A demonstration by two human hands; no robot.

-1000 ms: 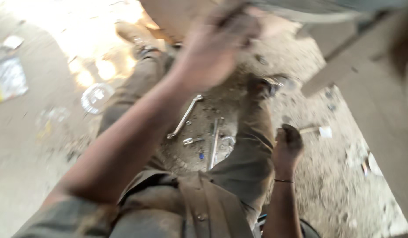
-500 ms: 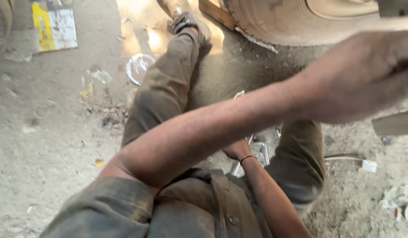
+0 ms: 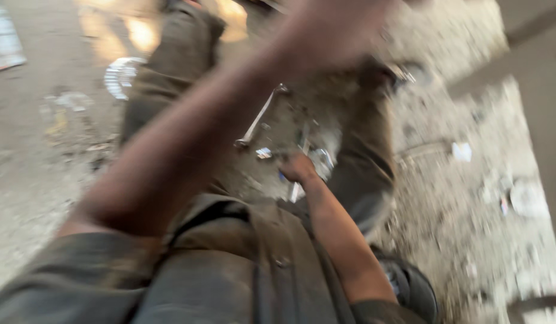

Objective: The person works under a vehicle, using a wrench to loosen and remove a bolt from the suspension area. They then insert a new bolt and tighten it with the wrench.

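Two hands, right hand (image 3: 298,168) among three metal tools (image 3: 260,117)

Only 1 view is given, taken from a camera worn on the head and aimed steeply down along the person's own body. The shirt (image 3: 254,270) and legs (image 3: 170,78) are seen close up, with the dirt ground (image 3: 464,222) between and beside them farther off. The frame is blurred and tilted, and no 2nd view is offered for overlap.
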